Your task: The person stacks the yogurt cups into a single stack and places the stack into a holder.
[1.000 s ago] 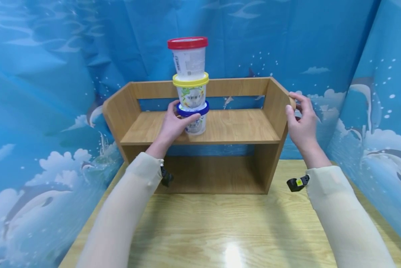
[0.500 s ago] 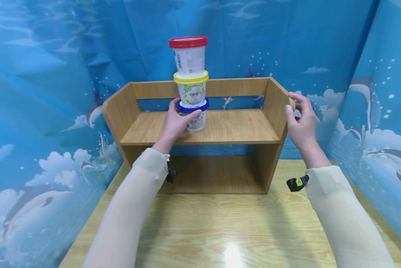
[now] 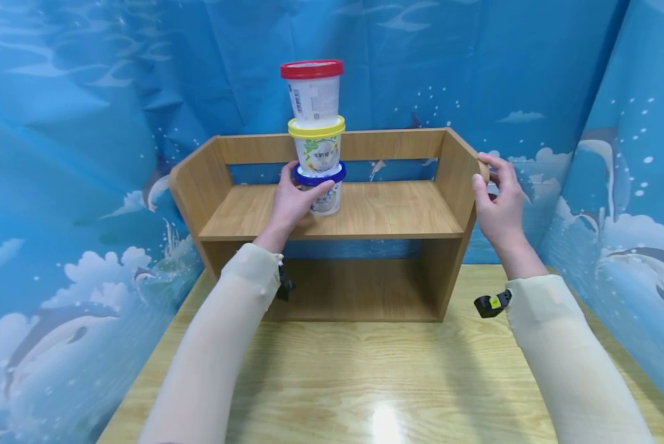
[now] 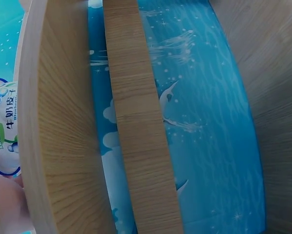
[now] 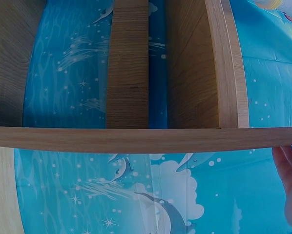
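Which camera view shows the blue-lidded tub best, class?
The head view: the blue-lidded tub stands on the shelf under two stacked tubs, with the left hand gripping it. The left wrist view shows only a sliver of it at the frame's edge; the right wrist view shows none of it.

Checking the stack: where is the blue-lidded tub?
Head view: blue-lidded tub stands on the shelf, left of centre, under the yellow-lidded tub, gripped by the left hand.

Tubs: red lid (image 3: 311, 68), yellow lid (image 3: 316, 128), blue lid (image 3: 319, 176); blue dolphin-print backdrop (image 3: 87, 123).
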Motion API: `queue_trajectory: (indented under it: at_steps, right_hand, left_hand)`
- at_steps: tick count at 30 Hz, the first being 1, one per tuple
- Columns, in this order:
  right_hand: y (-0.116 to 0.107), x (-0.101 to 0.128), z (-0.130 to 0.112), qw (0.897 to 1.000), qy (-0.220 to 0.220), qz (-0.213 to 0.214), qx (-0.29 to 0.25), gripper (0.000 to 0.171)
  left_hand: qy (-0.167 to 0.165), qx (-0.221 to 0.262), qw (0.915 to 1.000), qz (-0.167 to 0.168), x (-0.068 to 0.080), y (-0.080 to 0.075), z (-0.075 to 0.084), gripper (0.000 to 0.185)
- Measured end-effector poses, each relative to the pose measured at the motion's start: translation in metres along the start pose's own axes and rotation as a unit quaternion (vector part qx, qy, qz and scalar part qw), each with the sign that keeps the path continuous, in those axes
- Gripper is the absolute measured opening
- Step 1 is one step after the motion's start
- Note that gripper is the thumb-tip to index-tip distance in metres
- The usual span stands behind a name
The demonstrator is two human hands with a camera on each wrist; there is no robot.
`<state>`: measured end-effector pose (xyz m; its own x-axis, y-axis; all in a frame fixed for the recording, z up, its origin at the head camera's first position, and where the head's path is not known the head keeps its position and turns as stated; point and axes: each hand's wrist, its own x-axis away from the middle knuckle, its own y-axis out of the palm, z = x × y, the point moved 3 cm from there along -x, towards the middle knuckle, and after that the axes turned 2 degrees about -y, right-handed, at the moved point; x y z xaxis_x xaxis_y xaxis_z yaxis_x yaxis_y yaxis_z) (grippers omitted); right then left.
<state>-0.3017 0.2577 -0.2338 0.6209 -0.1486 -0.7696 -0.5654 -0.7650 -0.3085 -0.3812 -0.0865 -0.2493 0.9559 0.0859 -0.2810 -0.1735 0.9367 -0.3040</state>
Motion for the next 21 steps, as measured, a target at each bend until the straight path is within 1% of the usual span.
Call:
queue_trajectory:
  at_steps: [6, 10, 15, 21]
  right_hand:
    - [0.000, 0.000, -0.001, 1.000, 0.003, -0.003, 0.002, 0.036]
    - [0.001, 0.000, -0.001, 1.000, 0.005, -0.004, 0.003, 0.036]
    - [0.001, 0.000, 0.000, 1.000, 0.008, -0.007, 0.005, 0.036]
    - [-0.002, 0.000, -0.001, 0.999, 0.027, -0.029, 0.000, 0.037]
  left_hand:
    - [-0.001, 0.002, 1.0000, 0.000, 0.002, -0.003, 0.001, 0.101]
    - [0.000, -0.003, 1.0000, 0.002, 0.006, -0.009, 0.002, 0.101]
    - [0.002, -0.020, 0.9998, 0.000, 0.015, -0.019, 0.004, 0.099]
    - [0.004, -0.033, 0.9994, -0.009, 0.027, -0.029, 0.006, 0.095]
